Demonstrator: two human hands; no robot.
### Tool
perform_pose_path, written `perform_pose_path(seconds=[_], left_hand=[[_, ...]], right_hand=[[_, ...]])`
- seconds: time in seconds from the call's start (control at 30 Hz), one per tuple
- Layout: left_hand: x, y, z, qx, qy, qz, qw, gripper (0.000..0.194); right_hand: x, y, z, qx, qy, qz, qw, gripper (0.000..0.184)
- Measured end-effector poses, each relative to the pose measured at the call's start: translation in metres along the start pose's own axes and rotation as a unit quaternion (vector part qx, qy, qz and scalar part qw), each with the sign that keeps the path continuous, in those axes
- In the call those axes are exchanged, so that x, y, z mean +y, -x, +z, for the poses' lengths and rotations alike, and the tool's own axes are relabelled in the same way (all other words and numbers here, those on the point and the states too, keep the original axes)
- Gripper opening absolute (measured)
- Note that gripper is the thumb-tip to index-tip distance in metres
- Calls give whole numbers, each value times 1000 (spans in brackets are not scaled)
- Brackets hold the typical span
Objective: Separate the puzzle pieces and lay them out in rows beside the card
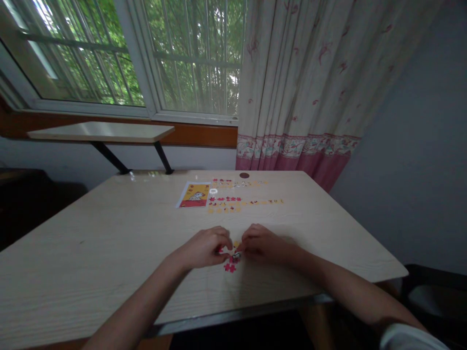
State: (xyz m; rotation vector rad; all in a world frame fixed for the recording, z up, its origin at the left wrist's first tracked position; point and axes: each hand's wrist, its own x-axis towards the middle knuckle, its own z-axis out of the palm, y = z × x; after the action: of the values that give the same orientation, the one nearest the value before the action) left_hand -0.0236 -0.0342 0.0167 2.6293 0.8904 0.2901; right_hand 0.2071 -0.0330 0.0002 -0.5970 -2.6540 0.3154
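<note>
Both of my hands rest on the pale wooden table [91,243], fingertips meeting over a small cluster of red and yellow puzzle pieces [230,266]. My left hand [204,248] is curled, its fingers pinched on pieces at the cluster. My right hand [260,243] is curled too, its fingertips pressing on pieces from the other side. Farther back lie rows of loose puzzle pieces [241,199] and a yellow and red picture card [194,194].
A small dark round disc [244,175] sits near the table's far edge. Behind it hang a flowered curtain [310,87] and a barred window [146,53], with a narrow wall shelf [102,131] on the left. Dark furniture [22,204] stands at left.
</note>
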Motion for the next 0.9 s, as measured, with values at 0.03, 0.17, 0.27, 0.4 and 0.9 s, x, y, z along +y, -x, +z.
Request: perform_pose_path(seconds=[0.03,0.17,0.27,0.4,0.9], left_hand=[[-1,0,1,2,0,0,1000,17],[-2,-1,4,3,7,4,1000,17],[-1,-2,5,7,17,5,1000,16],[-1,-3,5,9,24,-3,1000,18],[-6,-4,4,47,-1,-14,999,16]], right_hand=[[-1,0,1,-9,-2,-23,1000,17],[-3,1,5,-24,2,-61,998,21],[-4,1,7,-35,6,-61,997,22],[-5,2,4,-39,7,-60,997,22],[-1,2,0,-34,-3,-50,998,20]])
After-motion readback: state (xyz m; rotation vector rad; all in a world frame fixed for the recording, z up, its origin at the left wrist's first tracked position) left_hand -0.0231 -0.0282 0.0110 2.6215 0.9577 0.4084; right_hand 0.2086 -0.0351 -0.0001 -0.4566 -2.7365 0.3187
